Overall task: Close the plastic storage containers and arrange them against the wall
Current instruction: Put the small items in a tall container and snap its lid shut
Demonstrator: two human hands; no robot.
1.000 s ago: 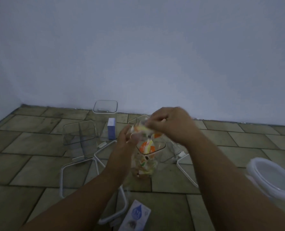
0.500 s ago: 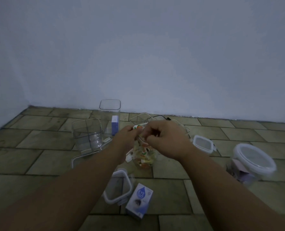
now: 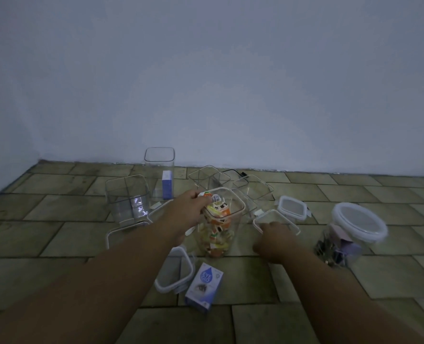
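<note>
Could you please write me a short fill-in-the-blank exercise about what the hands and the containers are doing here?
1. The left hand holds a sachet at the rim of the sachet container, which has no ___ on.
2. The right hand is at a loose square lid lying on the ___.
3. The lidded jar at far right is ___, not square.
Missing words: lid; floor; round.
</note>
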